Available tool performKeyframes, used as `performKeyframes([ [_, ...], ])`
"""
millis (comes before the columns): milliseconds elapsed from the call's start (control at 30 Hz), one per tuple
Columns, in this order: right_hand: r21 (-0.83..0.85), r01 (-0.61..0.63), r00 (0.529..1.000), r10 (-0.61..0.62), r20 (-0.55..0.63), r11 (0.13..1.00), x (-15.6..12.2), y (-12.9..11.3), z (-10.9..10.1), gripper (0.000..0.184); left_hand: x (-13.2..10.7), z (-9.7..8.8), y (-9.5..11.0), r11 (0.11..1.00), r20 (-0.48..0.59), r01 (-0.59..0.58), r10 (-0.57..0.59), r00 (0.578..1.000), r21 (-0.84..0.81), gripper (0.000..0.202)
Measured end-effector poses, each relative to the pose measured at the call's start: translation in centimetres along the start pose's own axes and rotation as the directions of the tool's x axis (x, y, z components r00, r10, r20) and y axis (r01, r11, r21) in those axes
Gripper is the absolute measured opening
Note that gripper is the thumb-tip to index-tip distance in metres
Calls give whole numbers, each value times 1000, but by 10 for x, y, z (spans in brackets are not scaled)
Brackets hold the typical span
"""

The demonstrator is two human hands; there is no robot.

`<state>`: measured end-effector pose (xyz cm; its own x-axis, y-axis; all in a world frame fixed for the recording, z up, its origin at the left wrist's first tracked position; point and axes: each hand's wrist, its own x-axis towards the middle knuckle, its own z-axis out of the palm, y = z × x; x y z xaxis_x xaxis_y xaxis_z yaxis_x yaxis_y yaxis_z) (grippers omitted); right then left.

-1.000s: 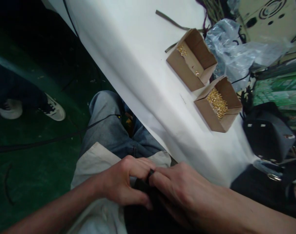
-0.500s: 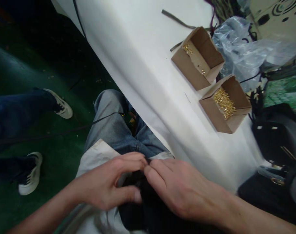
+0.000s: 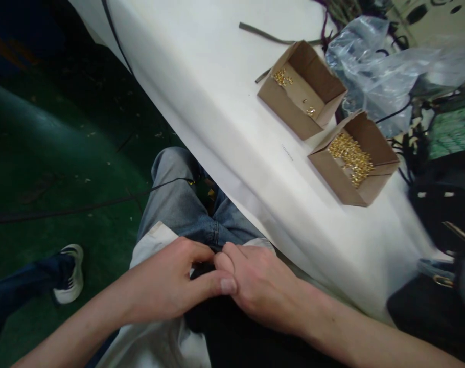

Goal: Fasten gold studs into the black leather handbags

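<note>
Both of my hands work together in my lap, over a black piece of material [image 3: 232, 337] that lies on a pale cloth [image 3: 152, 245] across my jeans. My left hand [image 3: 171, 286] is curled, thumb pressed against the black piece's edge. My right hand [image 3: 263, 286] has its fingers folded onto the same edge, fingertips touching the left hand. What sits between the fingertips is hidden.
A white-covered table [image 3: 217, 92] runs diagonally. On it stand a cardboard box with a few gold bits [image 3: 299, 92] and a second box full of gold bits [image 3: 353, 158], a clear plastic bag [image 3: 374, 61] and black bags [image 3: 443, 204] at right. Another person's shoe [image 3: 69, 273] is on the green floor.
My hands have closed tighter together on the black piece, the left thumb now against the right fingers. The other person's feet have shifted, only one shoe still shows.
</note>
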<state>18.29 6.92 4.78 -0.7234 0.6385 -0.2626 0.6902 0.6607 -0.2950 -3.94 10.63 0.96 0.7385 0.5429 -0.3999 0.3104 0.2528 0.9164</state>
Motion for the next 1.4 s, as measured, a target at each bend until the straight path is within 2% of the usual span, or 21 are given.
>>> performKeyframes([
  [67,-27,8,1000,-9,-25,1000,-1,3,3,10,0,4,-2,999,35,35,-35,999,8,16],
  [200,-64,11,999,-14,-51,998,-5,2,8,6,-1,13,-11,996,-6,52,-53,999,-70,17],
  [367,-45,9,999,-11,-39,999,-7,-6,6,11,-6,17,-10,978,-8,-48,47,999,-203,17],
  [533,-40,17,1000,-18,-22,999,-3,-8,4,16,-10,28,-10,976,-131,-45,18,991,-212,18],
  [633,-43,34,999,-34,-11,999,-2,-10,4,20,-12,33,-16,969,-130,-116,89,988,-219,22],
  [733,-37,58,998,-58,8,998,-3,-13,2,16,-16,33,-22,969,-100,-173,157,983,-175,22],
  [900,46,32,998,-35,60,998,-5,-18,1,19,-23,38,-30,954,-177,-296,284,942,-49,20],
  [1000,166,-55,993,36,112,985,-7,-16,-3,22,-24,49,-38,942,-228,-337,327,917,-7,25],
  [1067,313,-168,976,114,184,935,-7,-12,-12,27,-25,57,-46,938,-281,-344,344,896,52,28],
  [1167,569,-283,946,129,296,772,-4,0,-27,37,-25,65,-59,911,-327,-384,412,850,150,28],
  [1267,727,-317,938,89,334,609,0,11,-34,26,-24,70,-68,862,-352,-422,502,790,281,27],
  [1400,798,-341,939,139,315,498,2,16,-23,18,-23,75,-74,776,-362,-423,605,709,468,28],
])
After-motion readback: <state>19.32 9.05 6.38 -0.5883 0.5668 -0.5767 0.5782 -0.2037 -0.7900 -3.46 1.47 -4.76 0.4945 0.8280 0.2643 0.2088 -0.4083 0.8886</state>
